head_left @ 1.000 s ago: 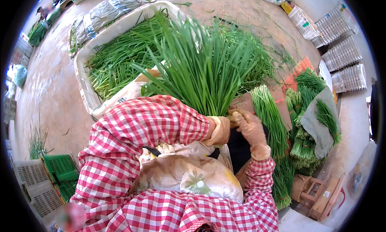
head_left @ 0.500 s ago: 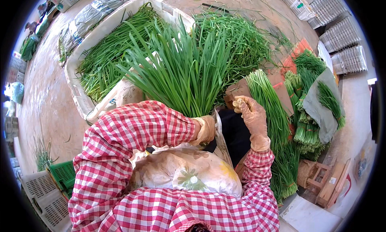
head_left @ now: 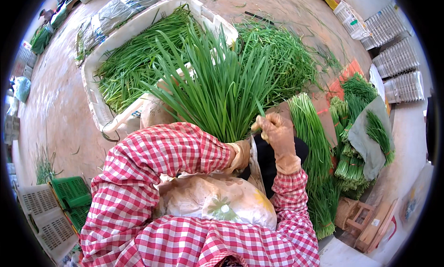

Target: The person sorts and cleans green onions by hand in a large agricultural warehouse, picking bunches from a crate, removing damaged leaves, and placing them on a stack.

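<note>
A large fanned bunch of garlic chives (head_left: 217, 91) stands leaf tips up in front of me. My left hand (head_left: 239, 156), in a tan glove, is closed around its lower end, partly hidden by the checked sleeve. Just right of the bunch, my gloved right hand (head_left: 280, 139) pinches a single chive leaf (head_left: 260, 108) that sticks up from its fingertips. The stained apron (head_left: 212, 193) lies over my lap below both hands.
A white crate (head_left: 95, 100) of loose chives stands far left, beside a loose chive heap (head_left: 282, 58). Trimmed chives (head_left: 312, 133) lie on my right, near tied bundles (head_left: 349, 165) and a grey cloth (head_left: 367, 133). A twine spool (head_left: 347, 211) and a green crate (head_left: 71, 193) are nearer.
My right hand has moved left toward the bunch and now has a leaf between its fingers. My left hand keeps its hold. The view has shifted slightly.
</note>
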Demonstrator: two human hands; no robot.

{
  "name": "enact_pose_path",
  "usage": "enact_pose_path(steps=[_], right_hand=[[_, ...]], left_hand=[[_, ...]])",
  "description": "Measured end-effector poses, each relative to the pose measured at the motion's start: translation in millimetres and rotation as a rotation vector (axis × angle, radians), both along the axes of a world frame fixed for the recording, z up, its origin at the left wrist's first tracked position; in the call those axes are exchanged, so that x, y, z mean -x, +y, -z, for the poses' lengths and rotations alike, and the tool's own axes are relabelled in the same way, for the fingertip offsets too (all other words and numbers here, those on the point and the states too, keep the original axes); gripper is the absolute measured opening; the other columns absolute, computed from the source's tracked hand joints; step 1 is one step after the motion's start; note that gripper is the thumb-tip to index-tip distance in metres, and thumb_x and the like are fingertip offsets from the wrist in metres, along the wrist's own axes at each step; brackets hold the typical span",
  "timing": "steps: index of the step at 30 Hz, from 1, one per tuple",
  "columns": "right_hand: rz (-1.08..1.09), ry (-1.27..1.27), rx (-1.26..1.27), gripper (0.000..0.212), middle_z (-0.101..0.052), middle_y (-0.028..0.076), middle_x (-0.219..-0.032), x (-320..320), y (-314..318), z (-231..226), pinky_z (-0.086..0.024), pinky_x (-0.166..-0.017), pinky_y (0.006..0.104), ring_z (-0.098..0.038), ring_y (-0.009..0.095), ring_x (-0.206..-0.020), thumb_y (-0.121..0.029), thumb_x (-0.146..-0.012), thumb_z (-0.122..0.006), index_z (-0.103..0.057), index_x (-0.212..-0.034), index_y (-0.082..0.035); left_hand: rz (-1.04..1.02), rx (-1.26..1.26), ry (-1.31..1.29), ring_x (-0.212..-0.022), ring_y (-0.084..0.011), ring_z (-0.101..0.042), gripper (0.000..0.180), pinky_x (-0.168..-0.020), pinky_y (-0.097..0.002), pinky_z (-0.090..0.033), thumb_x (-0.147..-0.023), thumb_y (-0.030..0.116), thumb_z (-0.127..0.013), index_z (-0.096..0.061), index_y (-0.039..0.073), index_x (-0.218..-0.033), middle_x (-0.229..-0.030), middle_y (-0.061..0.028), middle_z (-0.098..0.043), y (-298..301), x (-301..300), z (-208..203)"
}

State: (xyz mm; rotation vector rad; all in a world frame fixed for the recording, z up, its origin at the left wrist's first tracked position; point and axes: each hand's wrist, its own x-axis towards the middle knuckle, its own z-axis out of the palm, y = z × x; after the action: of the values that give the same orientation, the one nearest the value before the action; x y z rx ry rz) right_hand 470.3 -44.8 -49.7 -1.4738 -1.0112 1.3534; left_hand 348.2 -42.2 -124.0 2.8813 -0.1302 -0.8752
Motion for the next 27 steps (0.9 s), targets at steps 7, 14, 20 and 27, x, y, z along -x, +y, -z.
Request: enact_pose_path(steps=[7, 14, 20, 27], right_hand=[[-0.104, -0.802, -0.745, 0.018, -0.058, 0.010, -0.059, 25.3, -22.5, -37.4, -0.043, -0.048, 0.0333, -0.055, 0.024, -0.050, -0.012, -0.080, -0.067, -0.058, -0.067, -0.003], [0.253, -0.584, -0.721, 0.022, -0.058, 0.003, -0.056, 9.0, 32.2, -105.2, -0.035, -0.042, 0.0220, -0.045, 0.007, -0.041, -0.018, -0.087, -0.064, -0.062, -0.069, -0.006], [0.317, -1.457, -0.414, 0.041, -0.065, 0.006, -0.072, -67.0, 115.0, -82.3, -0.045, -0.050, 0.0267, -0.058, 0.011, -0.057, -0.045, -0.087, -0.060, -0.067, -0.089, -0.005], [0.078, -0.405, -0.121, 0.043, -0.068, 0.006, -0.092, -58.0, 89.9, -22.0, -0.051, -0.065, 0.0260, -0.064, 0.013, -0.069, -0.038, -0.086, -0.063, -0.063, -0.112, -0.003]], left_hand=[[-0.105, 0.089, -0.145, -0.076, -0.0191, -0.064, 0.016, -0.066, -0.0357, -0.051, -0.077, 0.018, -0.060, -0.069, 0.014, -0.088, -0.088, -0.0054, -0.065, 10.3, -30.7, 39.9], [-0.187, 0.111, -0.160, -0.070, -0.0192, -0.063, 0.011, -0.061, -0.0363, -0.050, -0.075, 0.018, -0.061, -0.069, 0.015, -0.082, -0.079, -0.0042, -0.064, 14.2, -37.6, 57.7], [-0.189, 0.100, -0.202, -0.065, -0.0193, -0.062, 0.008, -0.057, -0.0368, -0.050, -0.073, 0.018, -0.063, -0.069, 0.015, -0.077, -0.072, -0.0032, -0.063, 16.2, -29.8, 52.1], [-0.394, 0.204, -0.767, -0.060, -0.0194, -0.061, 0.004, -0.052, -0.0374, -0.049, -0.071, 0.018, -0.064, -0.068, 0.016, -0.070, -0.063, -0.0021, -0.062, 42.9, -14.2, 11.9]])
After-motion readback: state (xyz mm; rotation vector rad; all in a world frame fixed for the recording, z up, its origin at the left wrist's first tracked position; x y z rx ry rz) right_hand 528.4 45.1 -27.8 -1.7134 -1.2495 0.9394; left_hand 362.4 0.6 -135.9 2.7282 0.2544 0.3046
